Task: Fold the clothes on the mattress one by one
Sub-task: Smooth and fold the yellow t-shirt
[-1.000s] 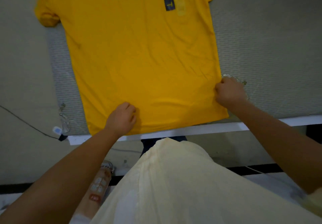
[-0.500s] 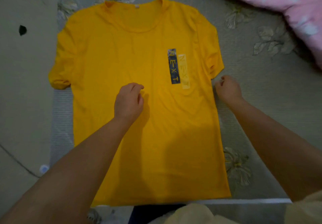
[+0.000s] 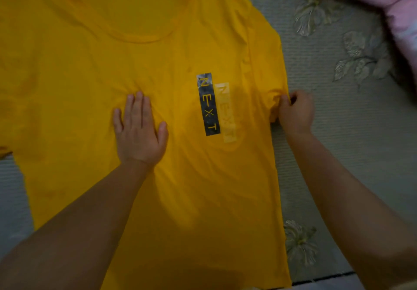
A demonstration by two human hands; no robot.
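Your yellow T-shirt lies spread flat, front up, on the grey-green mattress, its neckline toward the far edge and its hem toward the near edge, just short of where the mattress ends. The shirt covers most of the mattress surface in view; a strip of bare mattress shows along its right side and a smaller patch at the left.

Your left hand rests palm down on the chest of the shirt, its fingers straight, close together and pointing toward the collar, thumb out to the side. The cloth puckers slightly just beyond the fingertips.

Your right hand is at the shirt's right side, where the sleeve ends. Its fingers and thumb are curled and pinch a bunched bit of the sleeve edge, which is lifted a little off the mattress.

A dark vertical print reading NEXT, with a paler copy beside it, sits between your two hands. A pink patterned blanket lies at the far right corner of the mattress, well apart from the shirt.
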